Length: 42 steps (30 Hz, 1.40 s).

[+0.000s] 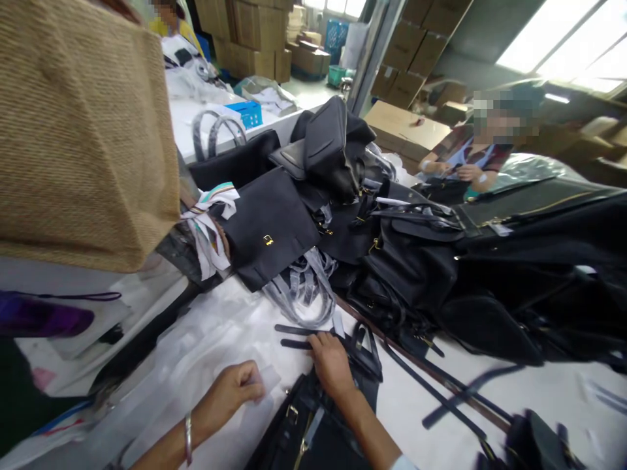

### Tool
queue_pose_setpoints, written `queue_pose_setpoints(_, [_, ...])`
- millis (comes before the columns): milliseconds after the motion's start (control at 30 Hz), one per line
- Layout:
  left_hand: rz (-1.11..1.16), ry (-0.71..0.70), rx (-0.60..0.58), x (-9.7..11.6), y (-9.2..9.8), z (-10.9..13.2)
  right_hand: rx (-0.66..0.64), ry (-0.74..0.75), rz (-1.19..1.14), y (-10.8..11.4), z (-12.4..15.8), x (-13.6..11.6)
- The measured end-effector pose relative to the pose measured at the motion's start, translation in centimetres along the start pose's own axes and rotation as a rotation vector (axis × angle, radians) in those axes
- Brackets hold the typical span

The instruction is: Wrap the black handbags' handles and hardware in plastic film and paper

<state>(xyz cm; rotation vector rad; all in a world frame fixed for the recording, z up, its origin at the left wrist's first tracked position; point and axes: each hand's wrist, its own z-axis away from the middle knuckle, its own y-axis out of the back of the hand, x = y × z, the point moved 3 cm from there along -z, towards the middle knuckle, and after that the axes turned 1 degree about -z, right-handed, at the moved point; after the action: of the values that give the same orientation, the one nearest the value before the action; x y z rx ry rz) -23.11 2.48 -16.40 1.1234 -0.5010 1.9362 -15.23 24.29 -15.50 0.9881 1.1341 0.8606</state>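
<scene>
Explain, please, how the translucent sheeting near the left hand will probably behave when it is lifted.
The translucent sheeting would probably sag and fold, since it lies in loose wrinkles. It is likely light for its size, because it looks thin and see-through.

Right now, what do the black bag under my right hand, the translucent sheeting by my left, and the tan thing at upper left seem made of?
Black bag: leather or imitation leather, from its smooth sheen; I can't tell which.
Translucent sheeting: probably thin plastic, being whitish, see-through and crumpled.
Tan thing: likely burlap, matte, coarsely woven.
</scene>
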Motion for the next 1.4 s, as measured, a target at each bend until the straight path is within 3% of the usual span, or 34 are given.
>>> queue_pose_setpoints(133, [0.024, -0.003, 0.001, 0.3, -0.5, -0.5, -0.019, 0.051, -0.217, 4.4, 2.7, -0.9])
queue_pose_setpoints(233, [0.034, -0.01, -0.01, 1.1, -1.1, -0.5, -0.005, 0.087, -0.167, 6.8, 4.2, -1.8])
queue_pose_setpoints(333, [0.025, -0.021, -0.015, 2.0, -1.6, -0.3, 0.016, 0.11, -0.134, 7.8, 5.1, -2.1])
queue_pose_setpoints(767, [0.009, -0.093, -0.067, 3.4, -2.3, 0.1, 0.095, 0.206, -0.031, 8.3, 7.4, -1.3])
queue_pose_setpoints(1133, [-0.119, -0.091, -0.11, 5.1, -2.5, 1.0, -0.017, 0.288, 0.0, 9.0, 6.8, -2.5])
queue_pose_setpoints(1400, [-0.016, -0.061, -0.147, 4.6, -3.1, 1.0, -0.109, 0.239, -0.058, 7.7, 6.6, -3.3])
